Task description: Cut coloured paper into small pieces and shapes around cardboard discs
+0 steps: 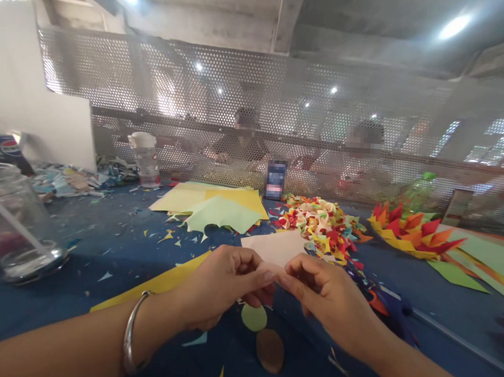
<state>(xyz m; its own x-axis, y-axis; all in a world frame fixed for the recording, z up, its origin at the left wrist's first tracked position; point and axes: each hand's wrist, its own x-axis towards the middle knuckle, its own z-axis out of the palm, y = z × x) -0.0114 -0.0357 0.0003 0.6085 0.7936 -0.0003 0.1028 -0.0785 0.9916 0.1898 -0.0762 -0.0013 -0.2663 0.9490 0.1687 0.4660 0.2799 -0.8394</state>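
Both my hands meet over the dark blue table and pinch the near edge of a pale pink sheet of paper. My left hand, with a metal bangle on its wrist, has its fingers curled and thumb pressed on the sheet's left part. My right hand pinches the sheet right beside it, fingertips nearly touching the left thumb. Below the hands lie a green paper circle and a brown paper circle.
A heap of small folded coloured paper pieces lies just beyond the sheet. Red, orange and yellow paper spikes sit to the right. Yellow and green sheets lie behind. A glass jar stands at left, a plastic bottle further back. Two people sit behind a perforated screen.
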